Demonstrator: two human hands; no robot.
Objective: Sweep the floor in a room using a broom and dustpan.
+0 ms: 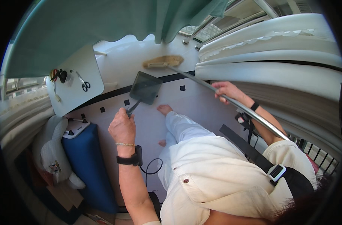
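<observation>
The left hand (122, 126) grips the dustpan (146, 88); the right hand (230, 92) grasps the broom (197, 80). Sweeping well probably wants short strokes, the dustpan flush with the floor (201, 108).

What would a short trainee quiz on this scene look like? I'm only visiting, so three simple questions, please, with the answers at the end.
1. True or false: the person's right grip is on the silvery pole of the broom.

2. Multiple choice: what does the left grip hold?
(a) a green curtain
(b) a dustpan
(c) a cup

3. Fill in the missing word: the scissors lie on a white ____.

Key:
1. True.
2. (b), by its handle.
3. Table.
</observation>
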